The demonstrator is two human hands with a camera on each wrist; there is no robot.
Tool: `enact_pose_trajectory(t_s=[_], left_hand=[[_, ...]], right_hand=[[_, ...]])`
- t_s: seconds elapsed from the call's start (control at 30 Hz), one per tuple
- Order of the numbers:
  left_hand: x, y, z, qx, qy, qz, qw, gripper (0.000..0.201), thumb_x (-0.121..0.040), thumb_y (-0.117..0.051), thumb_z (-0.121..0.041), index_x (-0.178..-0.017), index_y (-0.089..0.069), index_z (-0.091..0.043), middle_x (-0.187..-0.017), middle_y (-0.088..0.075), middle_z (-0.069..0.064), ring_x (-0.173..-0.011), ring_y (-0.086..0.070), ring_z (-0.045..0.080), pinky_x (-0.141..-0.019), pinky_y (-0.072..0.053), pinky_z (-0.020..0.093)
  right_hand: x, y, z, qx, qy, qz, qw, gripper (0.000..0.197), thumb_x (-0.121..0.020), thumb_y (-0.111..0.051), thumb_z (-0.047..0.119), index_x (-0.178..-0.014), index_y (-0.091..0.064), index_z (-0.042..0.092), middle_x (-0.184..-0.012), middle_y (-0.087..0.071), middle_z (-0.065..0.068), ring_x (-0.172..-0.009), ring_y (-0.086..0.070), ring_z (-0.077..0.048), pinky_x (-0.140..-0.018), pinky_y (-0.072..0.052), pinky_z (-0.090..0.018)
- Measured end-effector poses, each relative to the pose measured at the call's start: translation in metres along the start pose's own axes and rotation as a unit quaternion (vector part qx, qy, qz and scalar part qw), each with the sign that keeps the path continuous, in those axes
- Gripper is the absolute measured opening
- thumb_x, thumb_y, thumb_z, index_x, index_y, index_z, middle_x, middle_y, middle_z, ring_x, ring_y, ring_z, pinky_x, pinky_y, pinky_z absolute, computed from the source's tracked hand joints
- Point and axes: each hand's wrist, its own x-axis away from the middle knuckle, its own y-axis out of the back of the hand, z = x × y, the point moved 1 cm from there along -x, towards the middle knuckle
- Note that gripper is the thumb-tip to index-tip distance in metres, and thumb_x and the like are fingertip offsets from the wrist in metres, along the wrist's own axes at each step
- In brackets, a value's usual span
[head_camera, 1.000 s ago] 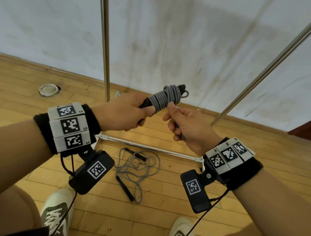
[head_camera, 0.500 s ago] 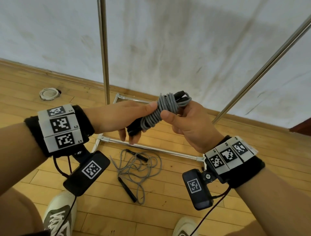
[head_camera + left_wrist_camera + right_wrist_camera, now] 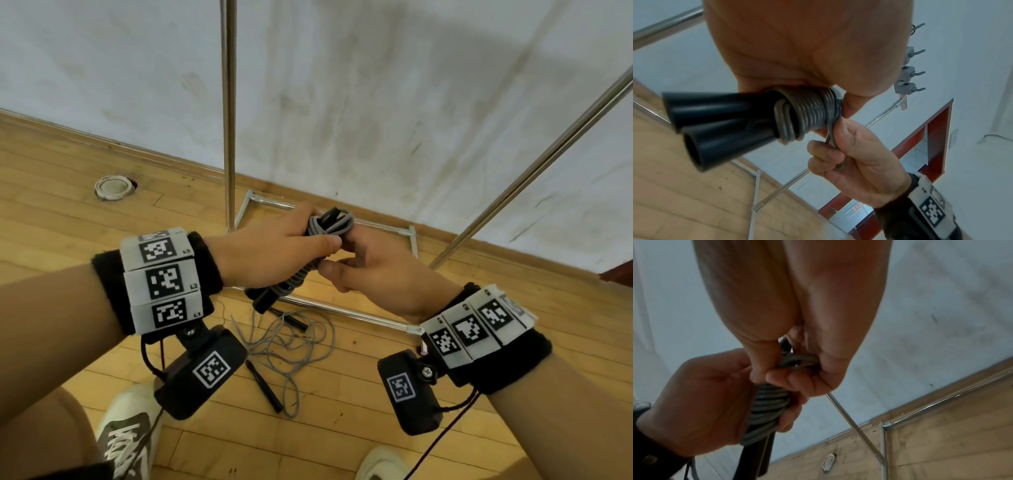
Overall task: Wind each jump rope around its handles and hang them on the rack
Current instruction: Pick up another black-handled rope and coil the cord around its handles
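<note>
Head view, left to right. Cap (image 3: 113, 187) on floor (image 3: 51, 205), upper left. Left hand (image 3: 270, 255) at centre, fingers wrapped round wound rope (image 3: 330, 224) and its black handles (image 3: 715, 123). Right hand (image 3: 380, 274) just beside, fingers curled, pinching rope's loose end (image 3: 833, 139). Below hands, second rope (image 3: 291, 342) tangled on floor, unwound. Rack (image 3: 228, 102) posts behind, upright left, slanted right.

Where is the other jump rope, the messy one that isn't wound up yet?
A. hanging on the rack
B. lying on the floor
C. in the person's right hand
B: the loose jump rope lies in a tangle on the wooden floor, below both hands.
</note>
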Motion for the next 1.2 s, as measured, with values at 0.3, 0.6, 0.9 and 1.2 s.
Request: enact_pose_trajectory(t_s=[0.3,0.6,0.9,1.2], left_hand=[[-0.004,-0.004,0.003,0.085,0.002,0.018,0.996,0.033,-0.08,-0.056,-0.048,-0.098,-0.051,-0.021,-0.079,-0.062,0.003,-0.057,-0.058,0.007,-0.055,-0.051,0.025],[-0.009,-0.005,0.009,0.0,-0.005,-0.023,1.0,0.035,-0.08,-0.05,-0.059,-0.091,-0.054,-0.026,-0.067,-0.06,-0.004,-0.052,-0.055,0.01,-0.052,-0.053,0.032],[-0.011,-0.006,0.004,-0.186,-0.048,-0.048,0.98,0.046,-0.089,-0.04,-0.068,-0.087,-0.05,-0.024,-0.068,-0.06,-0.002,-0.053,-0.05,0.011,-0.051,-0.044,0.032],[-0.011,-0.005,0.009,-0.32,-0.105,-0.017,0.942,0.036,-0.093,-0.039,-0.061,-0.086,-0.047,-0.026,-0.064,-0.055,-0.007,-0.054,-0.051,0.008,-0.05,-0.034,0.027]], right_hand=[[0.004,0.015,0.007,0.177,-0.048,-0.086,0.979,0.038,-0.062,-0.081,0.057,-0.072,-0.069,0.022,-0.058,-0.065,0.01,-0.051,-0.056,-0.001,-0.053,-0.043,-0.022],[0.014,0.023,0.006,0.061,-0.014,-0.159,0.985,0.011,-0.087,-0.071,0.006,-0.086,-0.072,0.017,-0.066,-0.072,-0.002,-0.058,-0.07,-0.016,-0.055,-0.058,-0.027],[0.011,0.017,-0.002,0.015,0.015,-0.258,0.966,0.011,-0.08,-0.079,0.006,-0.082,-0.068,0.009,-0.064,-0.072,-0.003,-0.056,-0.071,-0.018,-0.054,-0.057,-0.026],[0.003,0.004,-0.007,0.019,-0.009,-0.221,0.975,0.014,-0.079,-0.079,0.002,-0.085,-0.068,0.008,-0.059,-0.067,0.002,-0.052,-0.069,-0.017,-0.05,-0.054,-0.024]])
